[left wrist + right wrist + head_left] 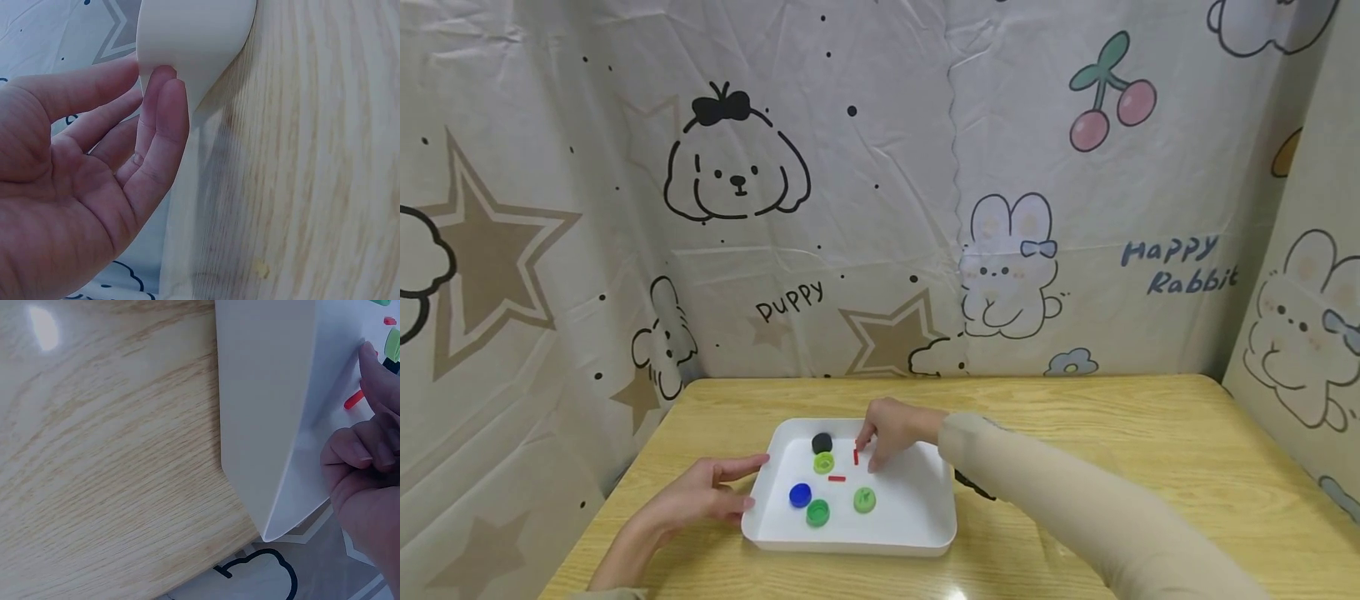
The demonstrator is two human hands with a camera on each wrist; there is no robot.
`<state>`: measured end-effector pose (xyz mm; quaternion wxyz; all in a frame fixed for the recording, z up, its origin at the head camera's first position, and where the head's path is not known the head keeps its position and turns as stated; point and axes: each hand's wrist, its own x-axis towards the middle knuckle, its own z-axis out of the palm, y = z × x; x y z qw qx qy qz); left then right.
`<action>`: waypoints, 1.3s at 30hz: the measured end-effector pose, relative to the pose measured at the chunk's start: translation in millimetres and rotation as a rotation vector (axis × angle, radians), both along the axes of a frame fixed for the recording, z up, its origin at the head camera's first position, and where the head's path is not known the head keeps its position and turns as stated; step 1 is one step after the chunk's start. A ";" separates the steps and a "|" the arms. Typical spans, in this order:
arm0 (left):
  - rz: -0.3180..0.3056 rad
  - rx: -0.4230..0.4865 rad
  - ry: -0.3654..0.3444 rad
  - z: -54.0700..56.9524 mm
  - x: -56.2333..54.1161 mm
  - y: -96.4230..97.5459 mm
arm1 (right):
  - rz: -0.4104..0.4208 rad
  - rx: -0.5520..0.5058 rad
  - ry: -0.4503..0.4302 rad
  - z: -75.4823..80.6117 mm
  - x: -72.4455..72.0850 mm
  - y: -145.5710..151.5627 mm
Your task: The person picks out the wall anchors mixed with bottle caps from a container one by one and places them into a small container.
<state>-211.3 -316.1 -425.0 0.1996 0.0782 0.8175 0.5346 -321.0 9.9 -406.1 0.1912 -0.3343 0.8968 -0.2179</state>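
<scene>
A shallow white tray [917,521] lies on the table, and my left hand [703,492] holds its left side. In the left wrist view my left fingertips [169,103] are against the tray's outer wall [194,37]. My right hand [891,433] reaches into the tray, thumb and index finger apart. The index finger is at a small red stick [354,400] near the back. Another red stick [855,457] is close by, and a third red stick [837,478] lies nearer the middle.
Also in the tray are a black cap [822,443], a yellow-green cap [823,462], a blue cap [801,496], a green cap [817,512] and a light green cap [865,500]. A printed curtain [880,208] hangs behind the wooden table [1075,408].
</scene>
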 end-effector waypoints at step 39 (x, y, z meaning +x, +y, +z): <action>-0.018 0.020 0.006 -1.1 -0.5 -1.0 | 0.065 -0.084 -0.058 -13.9 -8.2 -2.1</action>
